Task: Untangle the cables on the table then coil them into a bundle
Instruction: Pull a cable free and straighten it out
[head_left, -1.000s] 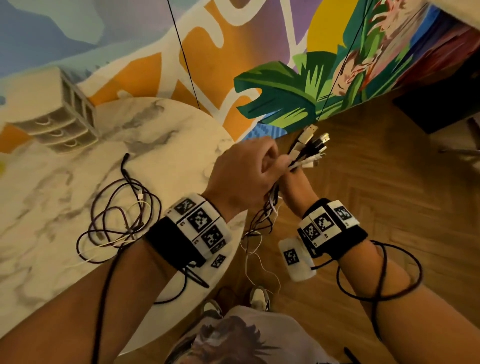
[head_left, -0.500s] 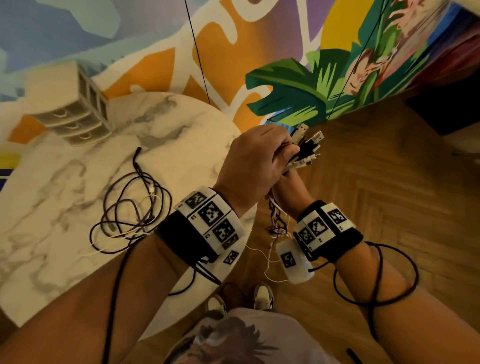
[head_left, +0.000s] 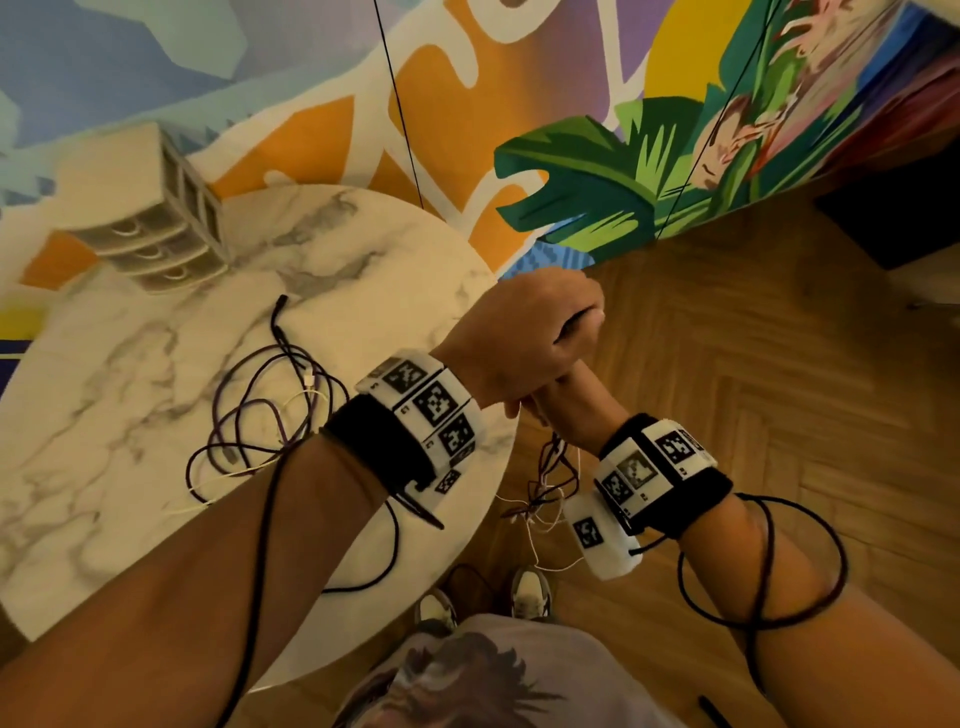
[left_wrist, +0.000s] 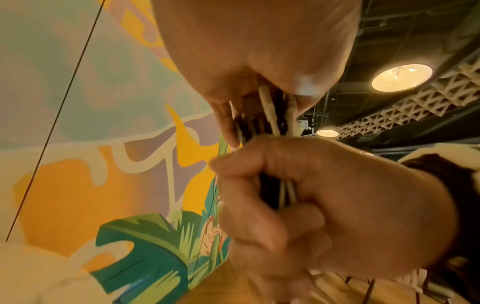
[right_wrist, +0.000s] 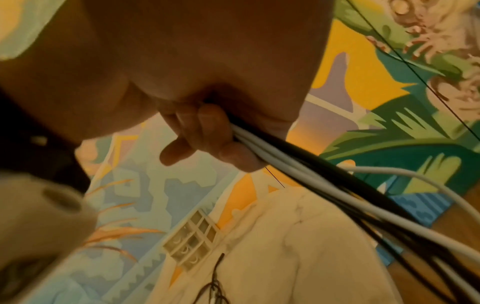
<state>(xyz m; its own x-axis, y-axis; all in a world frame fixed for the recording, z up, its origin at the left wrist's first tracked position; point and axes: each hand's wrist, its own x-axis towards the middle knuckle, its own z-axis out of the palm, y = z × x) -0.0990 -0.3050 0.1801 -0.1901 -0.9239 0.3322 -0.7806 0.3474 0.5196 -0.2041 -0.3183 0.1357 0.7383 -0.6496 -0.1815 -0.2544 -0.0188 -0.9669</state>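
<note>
Head view: both hands meet just past the right edge of the round marble tabletop (head_left: 130, 395), above the wooden floor (head_left: 753, 395). The left hand (head_left: 524, 338) lies over the right hand (head_left: 563, 402), and each grip is clenched around the same gathered bundle of cables (left_wrist: 272, 121). The left wrist view shows white and black strands running from the left hand's curled fingers (left_wrist: 226, 121) down into the right fist. In the right wrist view, the strands leave the right hand's fingers (right_wrist: 207, 131) and slant away toward the lower right. Below the hands, loose ends of the bundle hang in a small snarl (head_left: 545, 488) off the tabletop's near right edge. A second tangle of dark and pale cables (head_left: 260, 421) lies on the tabletop to the left of the left wrist. A small white drawer unit (head_left: 150, 228) stands at the tabletop's far left, against the painted mural wall (head_left: 597, 182).
</note>
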